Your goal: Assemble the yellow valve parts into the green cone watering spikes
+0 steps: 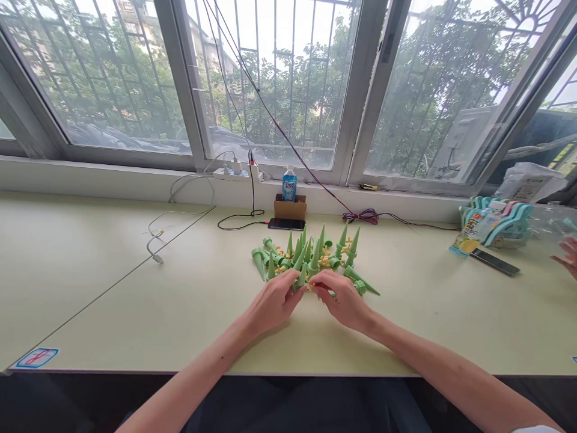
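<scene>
A pile of green plastic watering spikes [323, 240] lies on the table, some upright, others on their sides. Small yellow plastic pieces [324, 261] are scattered among them. At the near edge of the pile, my left hand [274, 297] is closed around one green spike [302, 278], its point upward. Close beside it, my right hand [342, 300] pinches a small yellow piece [310, 287] between thumb and fingers, right by the held spike's lower end. Fingers partly hide that end, so I cannot tell whether the two parts touch.
Behind the pile are a phone [286, 224], a cardboard box [290, 208] and a blue-labelled bottle [289, 184]. Cables [360, 216] run along the window side. At right lie another phone [494, 262], a pouch [471, 236], teal plastic items [511, 224] and another person's hand [567, 257].
</scene>
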The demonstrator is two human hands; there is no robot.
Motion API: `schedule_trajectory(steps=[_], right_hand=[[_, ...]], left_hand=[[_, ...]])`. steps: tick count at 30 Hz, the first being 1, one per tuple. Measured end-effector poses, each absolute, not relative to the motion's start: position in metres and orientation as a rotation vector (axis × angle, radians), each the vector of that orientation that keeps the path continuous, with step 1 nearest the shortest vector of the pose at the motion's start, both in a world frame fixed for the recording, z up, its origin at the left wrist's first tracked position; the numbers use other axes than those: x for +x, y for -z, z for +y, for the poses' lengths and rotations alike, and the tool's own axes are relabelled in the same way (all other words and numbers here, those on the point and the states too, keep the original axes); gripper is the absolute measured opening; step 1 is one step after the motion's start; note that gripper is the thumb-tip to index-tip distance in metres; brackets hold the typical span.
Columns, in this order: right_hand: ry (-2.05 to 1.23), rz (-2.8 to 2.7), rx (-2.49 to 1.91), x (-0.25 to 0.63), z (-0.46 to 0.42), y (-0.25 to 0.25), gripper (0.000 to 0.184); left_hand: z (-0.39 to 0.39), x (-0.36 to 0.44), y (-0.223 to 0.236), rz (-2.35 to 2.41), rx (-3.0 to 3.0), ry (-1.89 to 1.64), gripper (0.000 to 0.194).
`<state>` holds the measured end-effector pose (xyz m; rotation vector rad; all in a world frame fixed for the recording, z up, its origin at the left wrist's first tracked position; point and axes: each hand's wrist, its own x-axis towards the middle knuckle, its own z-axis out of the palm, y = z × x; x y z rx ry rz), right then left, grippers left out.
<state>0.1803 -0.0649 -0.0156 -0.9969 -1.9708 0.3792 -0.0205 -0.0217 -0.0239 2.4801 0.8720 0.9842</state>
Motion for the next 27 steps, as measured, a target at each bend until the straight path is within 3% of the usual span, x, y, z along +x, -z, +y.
schedule_trajectory(steps=[27], right_hand=[[-0.338, -1.941, -0.993, 0.1798, -0.0631, 0.0169, 0.014]], left_hand=[[-0.0185, -0.0202, 0.0257, 0.712, 2.339, -1.067, 0.013]])
